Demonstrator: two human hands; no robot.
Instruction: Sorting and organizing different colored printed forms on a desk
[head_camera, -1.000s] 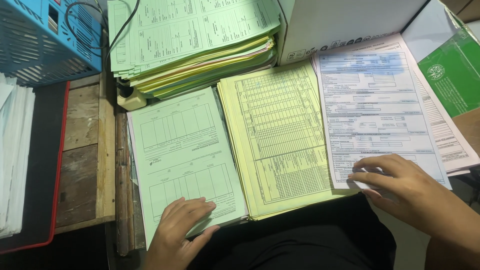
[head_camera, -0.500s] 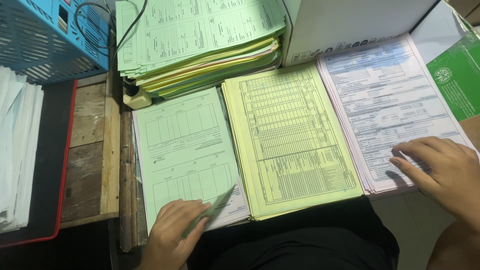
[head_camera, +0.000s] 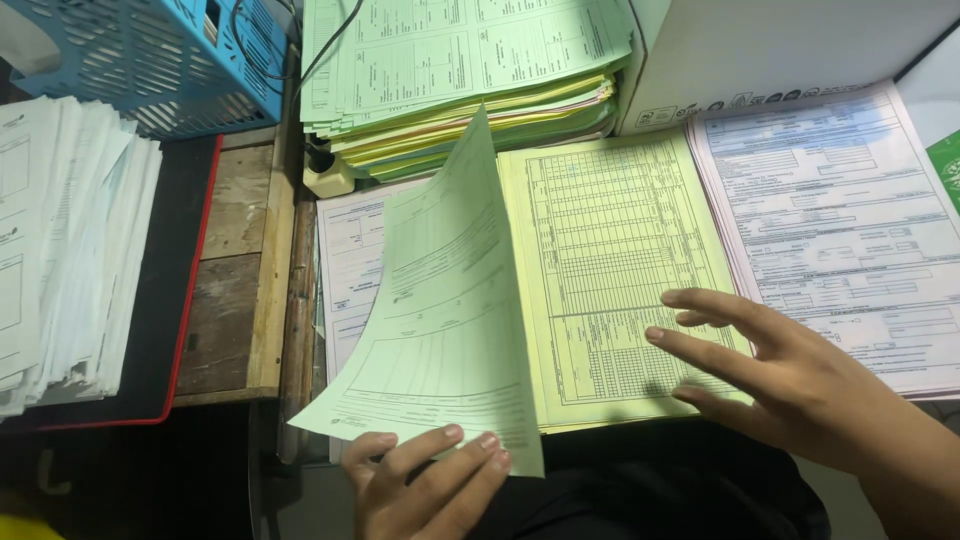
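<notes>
The left hand (head_camera: 425, 480) pinches the light, floppy green sheet (head_camera: 440, 320) by its near edge, while the right hand (head_camera: 790, 375) hovers with fingers spread over the yellow stack (head_camera: 600, 250).

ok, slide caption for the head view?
Left hand lifts a green form sheet off its pile; right hand hovers, fingers spread, over the yellow stack.

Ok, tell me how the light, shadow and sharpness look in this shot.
Head view: even indoor light, no harsh glare; the right hand casts a soft shadow on the yellow form; the lifted green sheet above the left hand looks slightly soft; the lower left is dark.
</notes>
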